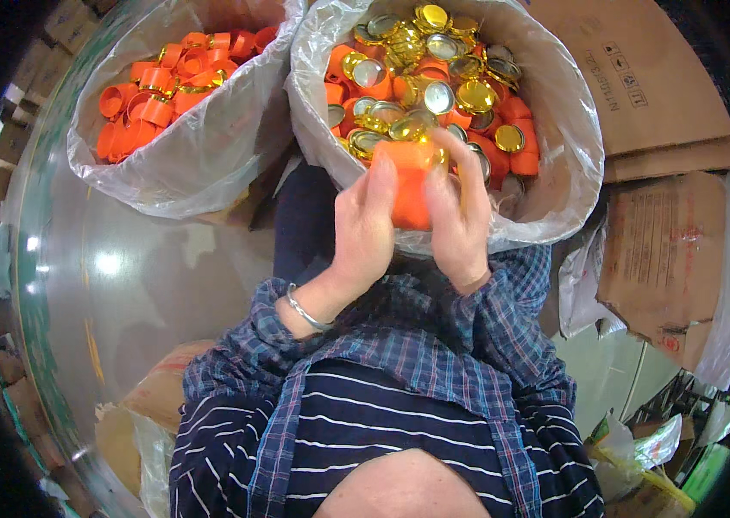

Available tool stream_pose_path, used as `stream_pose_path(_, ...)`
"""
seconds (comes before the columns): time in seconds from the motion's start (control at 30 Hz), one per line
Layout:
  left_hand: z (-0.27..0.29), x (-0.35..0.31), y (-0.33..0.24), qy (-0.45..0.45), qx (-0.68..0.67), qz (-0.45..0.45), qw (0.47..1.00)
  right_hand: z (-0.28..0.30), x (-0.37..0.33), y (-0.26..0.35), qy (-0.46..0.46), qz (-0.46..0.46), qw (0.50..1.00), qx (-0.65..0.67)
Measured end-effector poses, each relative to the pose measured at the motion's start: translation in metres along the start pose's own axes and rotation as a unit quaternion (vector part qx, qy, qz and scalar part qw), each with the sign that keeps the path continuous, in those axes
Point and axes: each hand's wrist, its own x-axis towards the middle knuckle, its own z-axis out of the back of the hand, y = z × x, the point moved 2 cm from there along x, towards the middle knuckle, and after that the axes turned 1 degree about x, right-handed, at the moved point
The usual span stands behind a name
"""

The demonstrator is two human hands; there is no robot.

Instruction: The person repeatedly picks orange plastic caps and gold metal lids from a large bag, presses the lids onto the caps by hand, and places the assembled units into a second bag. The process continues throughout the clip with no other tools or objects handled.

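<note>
Both hands meet over the near edge of the right plastic-lined bag. My left hand (365, 220) is closed around the left side of an orange plastic cap (412, 198). My right hand (462, 220) grips the cap's right side, its fingers smeared by motion. A blurred gold piece (439, 157) shows at the top by the right fingers; its exact shape is hard to make out. Beyond them, loose gold and silver round lids (475, 95) lie mixed with orange caps (516, 110) inside the right bag (565, 164).
To the left, a second clear-lined bag (177, 186) holds orange caps with gold bands (156, 110). Flattened brown cardboard (632, 69) lies at the right back, with a cardboard box (663, 259) nearer. Plastic wrapping (658, 445) and clutter sit at the lower right.
</note>
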Motion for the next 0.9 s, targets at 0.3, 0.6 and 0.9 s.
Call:
stream_pose_path(0.3,0.007,0.005,-0.011,-0.009,-0.223,0.181,0.958,0.001,-0.004,0.0,0.019,0.334,0.928,-0.164)
stream_pose_path(0.6,0.005,-0.001,-0.009,0.005,-0.267,0.082,0.96,-0.018,-0.002,0.011,-0.042,0.264,0.951,-0.152)
stream_pose_path(0.9,0.075,0.025,-0.039,0.039,-0.164,0.145,0.975,-0.022,0.011,0.029,0.116,0.345,0.924,-0.121)
